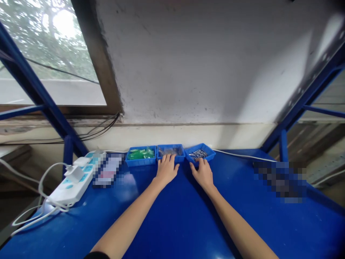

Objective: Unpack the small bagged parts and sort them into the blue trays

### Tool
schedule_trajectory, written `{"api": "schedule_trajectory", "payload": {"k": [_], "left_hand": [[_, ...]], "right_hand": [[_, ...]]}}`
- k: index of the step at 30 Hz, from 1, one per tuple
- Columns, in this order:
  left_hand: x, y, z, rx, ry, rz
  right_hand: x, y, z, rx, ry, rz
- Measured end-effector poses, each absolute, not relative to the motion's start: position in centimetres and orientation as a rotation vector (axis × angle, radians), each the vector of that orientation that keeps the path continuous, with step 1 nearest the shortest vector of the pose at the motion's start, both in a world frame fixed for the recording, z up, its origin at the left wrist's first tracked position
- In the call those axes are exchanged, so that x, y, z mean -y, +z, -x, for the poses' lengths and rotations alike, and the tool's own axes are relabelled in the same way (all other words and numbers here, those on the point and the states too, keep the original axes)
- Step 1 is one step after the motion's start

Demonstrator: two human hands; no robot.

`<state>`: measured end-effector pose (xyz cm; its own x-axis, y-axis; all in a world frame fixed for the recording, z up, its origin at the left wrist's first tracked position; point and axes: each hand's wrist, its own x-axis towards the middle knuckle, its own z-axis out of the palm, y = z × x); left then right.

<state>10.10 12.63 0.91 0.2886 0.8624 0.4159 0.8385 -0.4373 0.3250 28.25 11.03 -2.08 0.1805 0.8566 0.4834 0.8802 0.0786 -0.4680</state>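
Three small blue bins stand in a row on the blue tabletop. My left hand (166, 169) reaches to the middle bin (179, 158), fingers stretched over its front rim and thumb apart. Inside lie clear or brownish small pieces (170, 150) that I cannot make out. At the right bin (210, 155), which sits turned at an angle, my right hand (203, 173) has its fingertips over the near rim, thumb spread away. That bin holds a pile of thin metal screws or nails (198, 154). Green plastic pieces (140, 154) fill the left bin (141, 162). Neither hand visibly holds anything.
A white power strip (72, 190) with plugs and looping cables lies at the left. Beside it is a blurred phone-like object (108, 171). Another pixelated dark item (283, 180) lies at the right. Blue frame posts (283, 145) flank the table (178, 223); a wall (188, 72) rises behind.
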Motion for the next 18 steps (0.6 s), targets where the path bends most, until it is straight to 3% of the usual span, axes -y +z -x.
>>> {"api": "schedule_trajectory", "payload": {"k": [13,18], "left_hand": [[-7.5,1.1,-5.8,-1.427,0.887,-2.389],[-3.1,0.4,-2.9,-1.657,0.974,-2.143]], "right_hand": [[-9.9,-2.4,-33.1,1.293,0.093,1.765],[-9.9,-3.2,-34.2,1.143,0.332,1.733]]}}
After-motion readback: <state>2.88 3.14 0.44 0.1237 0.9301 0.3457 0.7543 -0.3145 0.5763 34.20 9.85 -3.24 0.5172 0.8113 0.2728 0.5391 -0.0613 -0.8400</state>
